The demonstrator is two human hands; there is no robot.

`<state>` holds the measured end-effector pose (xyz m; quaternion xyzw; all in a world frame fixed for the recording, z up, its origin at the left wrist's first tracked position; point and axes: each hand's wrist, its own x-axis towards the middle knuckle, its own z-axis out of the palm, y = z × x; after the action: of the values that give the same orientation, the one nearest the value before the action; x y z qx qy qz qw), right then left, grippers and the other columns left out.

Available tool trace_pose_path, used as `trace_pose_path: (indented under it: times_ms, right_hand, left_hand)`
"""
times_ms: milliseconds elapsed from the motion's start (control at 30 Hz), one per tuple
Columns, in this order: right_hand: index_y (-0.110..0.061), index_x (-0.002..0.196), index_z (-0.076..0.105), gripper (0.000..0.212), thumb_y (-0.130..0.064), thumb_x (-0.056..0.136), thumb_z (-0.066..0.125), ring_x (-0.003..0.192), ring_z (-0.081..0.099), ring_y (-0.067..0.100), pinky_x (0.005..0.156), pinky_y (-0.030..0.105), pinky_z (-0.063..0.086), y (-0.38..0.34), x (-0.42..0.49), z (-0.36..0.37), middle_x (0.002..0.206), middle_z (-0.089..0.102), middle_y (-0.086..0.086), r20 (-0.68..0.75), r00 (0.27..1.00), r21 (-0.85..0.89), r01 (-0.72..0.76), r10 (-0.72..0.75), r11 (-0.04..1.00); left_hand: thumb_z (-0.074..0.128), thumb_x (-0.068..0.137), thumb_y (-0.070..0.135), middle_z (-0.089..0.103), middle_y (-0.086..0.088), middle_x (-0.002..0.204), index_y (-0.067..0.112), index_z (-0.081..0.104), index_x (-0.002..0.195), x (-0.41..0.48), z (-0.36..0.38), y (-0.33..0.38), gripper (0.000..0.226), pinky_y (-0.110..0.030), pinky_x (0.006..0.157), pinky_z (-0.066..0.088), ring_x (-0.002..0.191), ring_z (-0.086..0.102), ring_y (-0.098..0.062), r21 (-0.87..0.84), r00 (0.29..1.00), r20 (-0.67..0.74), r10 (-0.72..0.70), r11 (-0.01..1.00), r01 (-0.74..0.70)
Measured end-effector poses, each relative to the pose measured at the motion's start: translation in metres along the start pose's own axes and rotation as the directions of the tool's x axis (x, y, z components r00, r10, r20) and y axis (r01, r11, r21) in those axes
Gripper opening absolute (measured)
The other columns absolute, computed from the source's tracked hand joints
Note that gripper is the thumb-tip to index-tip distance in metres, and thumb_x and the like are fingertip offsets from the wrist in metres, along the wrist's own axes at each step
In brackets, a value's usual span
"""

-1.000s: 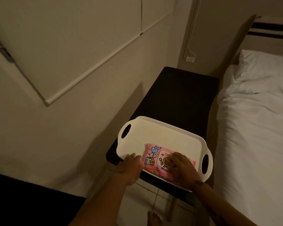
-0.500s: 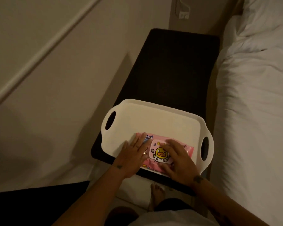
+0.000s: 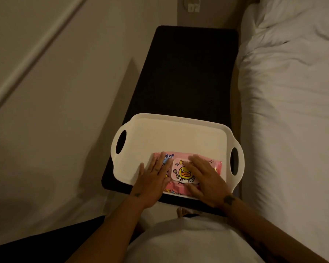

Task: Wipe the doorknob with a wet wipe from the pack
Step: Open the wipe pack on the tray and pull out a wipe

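Note:
A pink wet wipe pack (image 3: pixel 180 172) with a yellow duck on its white flap lies flat in the near half of a white tray (image 3: pixel 171 133). My left hand (image 3: pixel 153 180) rests flat on the pack's left end, fingers spread. Over the right part sits my right hand (image 3: pixel 204 177), its fingertips on the flap's top edge and its thumb at the flap's lower edge. No doorknob is in view.
The tray sits on the near end of a dark narrow table (image 3: pixel 190 73). A bed with white sheets (image 3: pixel 292 111) runs along the right. A pale wall (image 3: pixel 55 111) is on the left, with a wall socket (image 3: pixel 193 7) at the far end.
The view has tilted down and come closer. My left hand slid from the pack's corner onto its left end, and my right hand settled around the flap.

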<state>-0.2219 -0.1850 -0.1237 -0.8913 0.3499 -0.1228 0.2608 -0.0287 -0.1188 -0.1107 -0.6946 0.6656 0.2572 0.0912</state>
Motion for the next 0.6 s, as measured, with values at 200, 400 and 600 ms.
trace_pose_path:
  times_ms: [200, 400, 600]
  right_hand:
    - [-0.007, 0.121, 0.053, 0.06, -0.051, 0.092, 0.025, 0.118, 0.048, 0.036, 0.095, 0.053, 0.032, -0.012, -0.003, 0.003, 0.124, 0.057, 0.021, -0.025, 0.997, -0.064, -0.07, 0.068, 0.996]
    - [-0.007, 0.117, 0.056, 0.06, -0.049, 0.094, 0.02, 0.11, 0.057, 0.036, 0.093, 0.047, 0.034, -0.012, 0.002, -0.002, 0.118, 0.062, 0.019, -0.006, 0.999, -0.143, -0.048, 0.048, 0.989]
    - [-0.006, 0.097, 0.064, 0.042, -0.033, 0.089, 0.033, 0.077, 0.063, 0.023, 0.067, 0.024, 0.049, -0.024, 0.018, -0.027, 0.088, 0.069, 0.013, -0.115, 0.962, 0.268, -0.212, 0.249, 0.94]
  left_hand:
    - [-0.034, 0.055, 0.069, -0.043, 0.003, 0.138, 0.03, -0.029, 0.132, -0.002, 0.004, -0.009, 0.086, -0.051, 0.113, -0.001, 0.13, -0.035, -0.017, 0.043, 0.999, 0.015, 0.04, 0.998, -0.041]
    - [0.014, 0.096, 0.044, -0.039, 0.008, 0.138, 0.028, -0.02, 0.141, 0.002, -0.006, -0.004, 0.059, -0.053, 0.113, -0.002, 0.129, -0.035, -0.014, 0.035, 1.0, 0.02, 0.019, 0.999, -0.02]
    - [0.02, 0.098, 0.039, -0.041, 0.01, 0.137, 0.031, -0.023, 0.138, 0.0, -0.002, -0.003, 0.059, -0.054, 0.113, -0.004, 0.128, -0.035, -0.012, 0.005, 1.0, 0.023, 0.019, 1.0, -0.019]
